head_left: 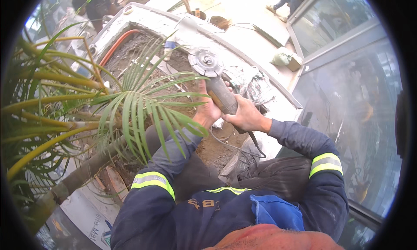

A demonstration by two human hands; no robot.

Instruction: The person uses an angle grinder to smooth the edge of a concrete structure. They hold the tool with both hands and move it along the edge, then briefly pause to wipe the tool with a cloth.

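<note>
An angle grinder (223, 96) with a round cutting disc (206, 62) is held in front of me, disc end pointing away. My left hand (209, 106) grips its body from the left, near the head. Round the rear of the body, my right hand (247, 115) is closed, with the fingers partly hidden behind the tool. A dark power cord (257, 146) leaves the back end and loops down by my knees. Below the tool lies a soil-filled planter bed (216, 151). Palm fronds (143, 104) hang close to my left forearm.
A white planter wall (243, 54) runs along the far side, with a crumpled checked sack (252, 83) by it. An orange pipe (115, 46) and a white pipe (168, 50) stand in the bed. Glass door panels (347, 106) rise on the right. Other people (296, 0) are farther back.
</note>
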